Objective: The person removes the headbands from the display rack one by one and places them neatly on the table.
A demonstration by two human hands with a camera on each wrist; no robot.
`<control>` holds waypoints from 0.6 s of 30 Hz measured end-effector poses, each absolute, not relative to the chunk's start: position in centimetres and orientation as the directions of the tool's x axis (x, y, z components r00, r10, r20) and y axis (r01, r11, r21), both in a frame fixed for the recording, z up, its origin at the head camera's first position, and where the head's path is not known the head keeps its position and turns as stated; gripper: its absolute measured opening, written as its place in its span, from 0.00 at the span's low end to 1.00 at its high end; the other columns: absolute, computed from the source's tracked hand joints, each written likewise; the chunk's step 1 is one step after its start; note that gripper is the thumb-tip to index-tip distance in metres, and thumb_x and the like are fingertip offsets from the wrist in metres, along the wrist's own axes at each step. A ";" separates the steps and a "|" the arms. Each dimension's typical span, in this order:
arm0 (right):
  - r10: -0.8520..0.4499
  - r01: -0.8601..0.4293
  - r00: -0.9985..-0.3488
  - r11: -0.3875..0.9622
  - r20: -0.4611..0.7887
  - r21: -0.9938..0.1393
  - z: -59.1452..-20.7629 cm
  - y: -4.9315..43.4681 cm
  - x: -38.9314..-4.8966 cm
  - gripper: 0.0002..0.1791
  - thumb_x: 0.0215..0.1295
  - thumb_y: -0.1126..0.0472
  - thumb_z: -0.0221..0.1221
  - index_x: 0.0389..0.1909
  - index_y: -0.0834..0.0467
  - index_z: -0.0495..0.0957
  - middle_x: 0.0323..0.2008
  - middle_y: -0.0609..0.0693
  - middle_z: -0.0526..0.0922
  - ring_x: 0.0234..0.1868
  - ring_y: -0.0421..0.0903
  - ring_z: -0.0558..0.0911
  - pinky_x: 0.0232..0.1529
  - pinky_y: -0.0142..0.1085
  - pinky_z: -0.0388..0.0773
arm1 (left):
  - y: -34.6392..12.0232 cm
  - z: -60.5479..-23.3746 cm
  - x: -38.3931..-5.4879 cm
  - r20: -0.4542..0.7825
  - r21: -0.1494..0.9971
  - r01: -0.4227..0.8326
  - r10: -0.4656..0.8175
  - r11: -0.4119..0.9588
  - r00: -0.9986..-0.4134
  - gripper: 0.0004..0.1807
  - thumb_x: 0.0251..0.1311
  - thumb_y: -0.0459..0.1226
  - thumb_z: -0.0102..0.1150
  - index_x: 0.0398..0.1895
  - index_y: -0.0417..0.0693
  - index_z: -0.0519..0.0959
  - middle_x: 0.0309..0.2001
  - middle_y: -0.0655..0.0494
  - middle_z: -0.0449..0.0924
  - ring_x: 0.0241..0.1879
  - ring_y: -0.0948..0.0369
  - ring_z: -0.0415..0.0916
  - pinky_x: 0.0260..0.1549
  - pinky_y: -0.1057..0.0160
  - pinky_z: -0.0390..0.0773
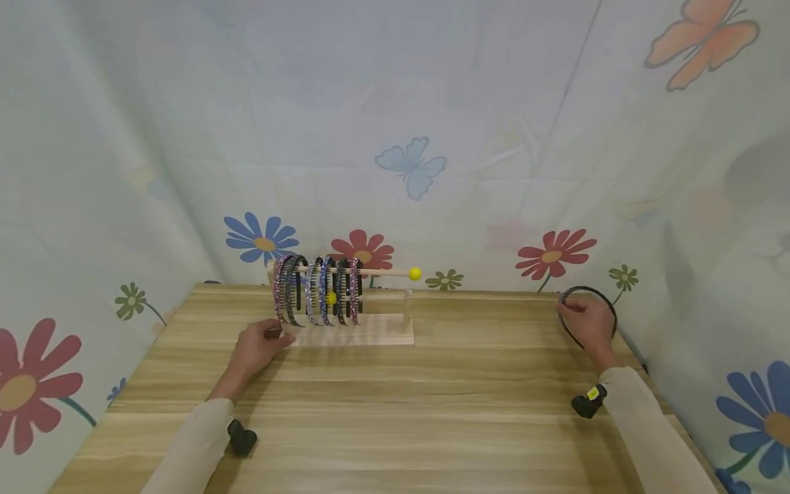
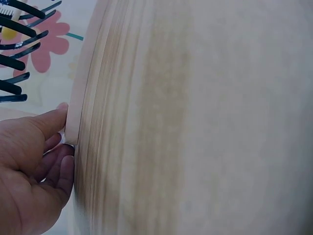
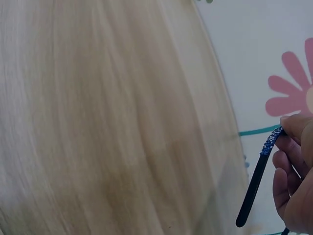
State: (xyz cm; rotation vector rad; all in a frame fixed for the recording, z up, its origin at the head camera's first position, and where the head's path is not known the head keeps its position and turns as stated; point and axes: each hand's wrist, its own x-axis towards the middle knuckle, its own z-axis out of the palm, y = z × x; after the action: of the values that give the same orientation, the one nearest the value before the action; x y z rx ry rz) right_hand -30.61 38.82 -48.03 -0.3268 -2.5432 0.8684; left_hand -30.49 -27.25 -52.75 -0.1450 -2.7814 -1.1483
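Note:
A wooden headband rack [image 1: 385, 331] stands at the back left of the table. Several glittery headbands [image 1: 324, 291] in pink, silver, blue and dark tones hang along its upper rod. At the left end of the rack's base my left hand [image 1: 256, 348] grips the corner; in the left wrist view the thumb lies against the base edge [image 2: 84, 83] with curled fingers beside it. Far to the right, my right hand [image 1: 591, 324] holds a black headband [image 3: 253, 188] above the table, pinching its blue-and-silver glitter part between thumb and fingers. The fingers partly cover it.
The wood-grain table [image 1: 395, 412] runs to a cloth backdrop [image 1: 395, 226] printed with flowers and butterflies. A yellow ball [image 1: 415, 274] caps the rack's upper rod, pointing right; another yellow ball [image 1: 332, 298] shows among the headbands.

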 end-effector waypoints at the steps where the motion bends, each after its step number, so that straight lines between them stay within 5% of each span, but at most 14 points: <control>1: 0.359 0.104 -0.885 0.773 0.296 -0.626 -48.1 38.9 -30.6 0.19 0.68 0.51 0.67 0.44 0.65 0.88 0.42 0.62 0.89 0.50 0.62 0.85 0.54 0.55 0.77 | -27.2 -52.7 -30.5 0.155 0.695 0.138 0.041 0.706 -0.987 0.18 0.66 0.41 0.68 0.49 0.35 0.83 0.51 0.34 0.84 0.52 0.40 0.82 0.50 0.40 0.81; 18: 0.297 0.137 -0.929 0.830 0.221 -0.541 -50.0 40.4 -30.9 0.18 0.66 0.52 0.67 0.41 0.64 0.89 0.42 0.62 0.89 0.46 0.64 0.84 0.49 0.56 0.78 | -27.3 -52.8 -30.6 0.150 0.689 0.129 0.034 0.713 -0.988 0.18 0.66 0.43 0.68 0.48 0.37 0.83 0.50 0.36 0.85 0.52 0.41 0.82 0.49 0.41 0.81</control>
State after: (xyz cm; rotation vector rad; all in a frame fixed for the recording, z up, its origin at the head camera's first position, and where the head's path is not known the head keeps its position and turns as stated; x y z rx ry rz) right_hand -30.94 40.41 -50.00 -0.3301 -2.7147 0.7712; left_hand -30.62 -27.26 -52.81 -0.1337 -2.7902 -1.1363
